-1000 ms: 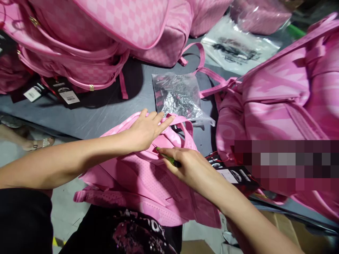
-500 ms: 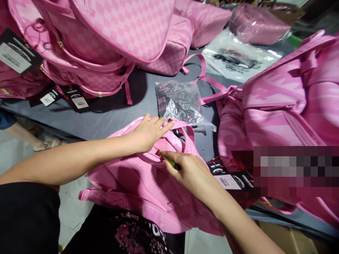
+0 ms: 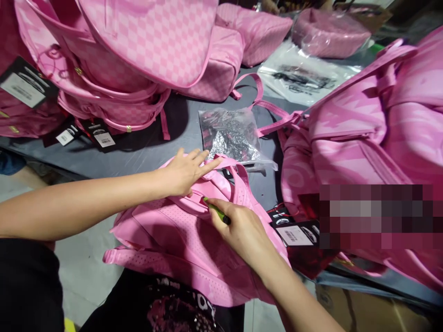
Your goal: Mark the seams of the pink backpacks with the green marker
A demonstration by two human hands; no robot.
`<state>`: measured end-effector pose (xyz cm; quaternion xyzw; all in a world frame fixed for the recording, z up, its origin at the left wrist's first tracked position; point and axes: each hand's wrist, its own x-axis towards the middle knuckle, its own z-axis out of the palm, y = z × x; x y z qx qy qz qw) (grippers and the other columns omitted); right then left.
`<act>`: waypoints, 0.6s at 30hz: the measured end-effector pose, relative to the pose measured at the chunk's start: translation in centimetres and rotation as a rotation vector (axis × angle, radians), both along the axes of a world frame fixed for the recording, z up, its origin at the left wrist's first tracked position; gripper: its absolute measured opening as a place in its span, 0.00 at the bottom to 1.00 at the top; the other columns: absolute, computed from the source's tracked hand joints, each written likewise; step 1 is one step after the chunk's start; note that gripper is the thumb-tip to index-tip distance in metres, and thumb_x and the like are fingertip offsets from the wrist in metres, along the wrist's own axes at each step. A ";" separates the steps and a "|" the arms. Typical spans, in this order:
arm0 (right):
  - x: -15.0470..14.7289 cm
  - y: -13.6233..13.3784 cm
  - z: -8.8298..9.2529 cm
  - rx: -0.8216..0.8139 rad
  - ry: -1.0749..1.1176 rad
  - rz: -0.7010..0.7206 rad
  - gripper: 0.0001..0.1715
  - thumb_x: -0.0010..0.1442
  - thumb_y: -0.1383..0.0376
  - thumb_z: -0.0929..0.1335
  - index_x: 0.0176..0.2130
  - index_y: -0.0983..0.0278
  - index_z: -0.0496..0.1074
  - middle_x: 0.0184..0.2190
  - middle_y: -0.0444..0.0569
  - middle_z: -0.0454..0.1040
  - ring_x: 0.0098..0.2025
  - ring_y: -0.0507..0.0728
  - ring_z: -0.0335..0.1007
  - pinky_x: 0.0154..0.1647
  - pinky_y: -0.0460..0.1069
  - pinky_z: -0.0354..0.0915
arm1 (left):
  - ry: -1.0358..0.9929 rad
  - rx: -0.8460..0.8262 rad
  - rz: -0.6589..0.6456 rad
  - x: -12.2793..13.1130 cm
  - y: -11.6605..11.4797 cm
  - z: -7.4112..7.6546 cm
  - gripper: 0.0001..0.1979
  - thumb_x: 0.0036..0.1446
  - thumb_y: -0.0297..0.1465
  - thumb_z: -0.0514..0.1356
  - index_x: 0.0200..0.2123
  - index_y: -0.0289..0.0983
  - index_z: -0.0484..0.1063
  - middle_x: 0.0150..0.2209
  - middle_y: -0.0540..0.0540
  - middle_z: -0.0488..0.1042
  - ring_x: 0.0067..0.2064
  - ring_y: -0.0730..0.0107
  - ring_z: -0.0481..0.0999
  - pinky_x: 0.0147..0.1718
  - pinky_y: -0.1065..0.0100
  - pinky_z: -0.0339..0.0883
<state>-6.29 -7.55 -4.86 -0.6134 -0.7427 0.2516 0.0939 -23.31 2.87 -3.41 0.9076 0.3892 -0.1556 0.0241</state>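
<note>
A pink backpack lies in front of me, partly over my lap and against the table edge, with its perforated back panel and a strap towards me. My left hand rests on its upper edge, fingers spread over the fabric. In my right hand is a small green-and-black tool, gripped like a pen. Its green end meets the pink fabric beside a seam near the top; I cannot make out the tip. A carry loop of the backpack stands just right of the tool.
Checkered pink backpacks with black tags stand at the left on the grey table. Beyond my hands lies a clear plastic bag with dark contents. More pink backpacks fill the right side. White plastic packaging lies at the back.
My left hand has shifted slightly left along the backpack's edge. My right hand and the tool have moved a little left, and more of the tool's green handle shows.
</note>
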 end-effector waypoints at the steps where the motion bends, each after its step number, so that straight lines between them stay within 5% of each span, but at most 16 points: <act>1: 0.0 -0.1 -0.2 0.007 0.036 -0.005 0.18 0.65 0.67 0.65 0.52 0.63 0.78 0.45 0.52 0.82 0.43 0.65 0.81 0.43 0.55 0.74 | 0.036 -0.030 0.058 -0.3 0.0 0.4 0.63 0.49 0.43 0.72 0.73 0.46 0.28 0.75 0.33 0.36 0.72 0.37 0.46 0.60 0.41 0.58; 4: -0.5 -0.1 -1.5 0.037 0.270 -0.016 0.19 0.65 0.66 0.65 0.52 0.64 0.78 0.48 0.52 0.81 0.46 0.62 0.80 0.48 0.54 0.74 | 0.085 -0.090 0.194 -1.2 -0.3 0.9 0.66 0.49 0.43 0.72 0.72 0.47 0.21 0.75 0.32 0.29 0.70 0.33 0.49 0.53 0.44 0.68; 10: -2.5 0.3 -4.6 0.029 0.602 -0.122 0.20 0.61 0.64 0.66 0.51 0.63 0.79 0.48 0.49 0.81 0.46 0.58 0.80 0.50 0.49 0.72 | 0.123 -0.059 0.248 -0.5 -0.3 -0.2 0.69 0.47 0.47 0.72 0.72 0.45 0.20 0.74 0.30 0.34 0.66 0.38 0.55 0.51 0.47 0.72; 18: -1.4 0.5 -3.6 -0.131 0.586 -0.095 0.18 0.61 0.61 0.66 0.46 0.63 0.81 0.37 0.48 0.83 0.34 0.55 0.77 0.38 0.48 0.69 | 0.184 -0.023 0.229 0.6 -0.3 0.1 0.60 0.52 0.33 0.67 0.73 0.43 0.25 0.68 0.28 0.51 0.59 0.42 0.63 0.47 0.49 0.72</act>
